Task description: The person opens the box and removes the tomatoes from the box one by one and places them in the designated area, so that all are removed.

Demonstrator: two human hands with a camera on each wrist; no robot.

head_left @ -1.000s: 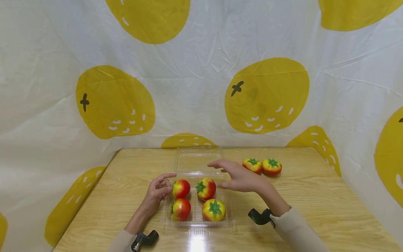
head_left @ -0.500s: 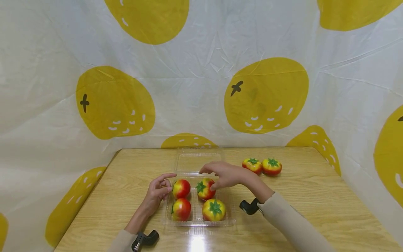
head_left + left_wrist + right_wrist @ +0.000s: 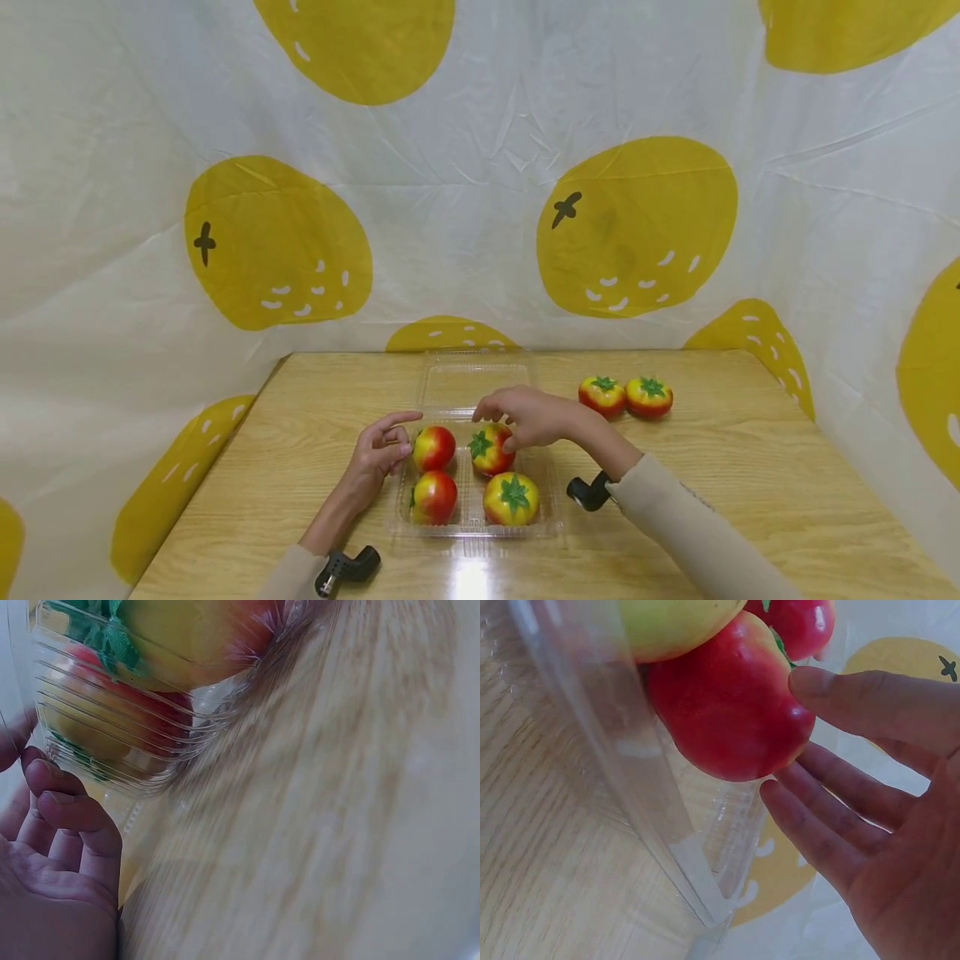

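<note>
A clear plastic clamshell box lies open, its lid folded back toward the curtain. Inside stand red-and-yellow tomatoes with green leafy tops, two on the left side and two on the right. My right hand holds the back right tomato; in the right wrist view, the thumb lies on one side of its red skin and the other fingers on the opposite side. At the box's left rim is my left hand, pinching the edge between thumb and curled fingers, index finger extended. The ribbed box wall shows in the left wrist view.
Two more tomatoes sit side by side at the back right of the wooden table. A white curtain with large yellow fruit prints hangs behind and along both sides. Each wrist wears a black camera mount.
My right hand has moved left and closed its fingers about the back right tomato. My left hand keeps its place at the box rim, and the tomatoes stand as before.
</note>
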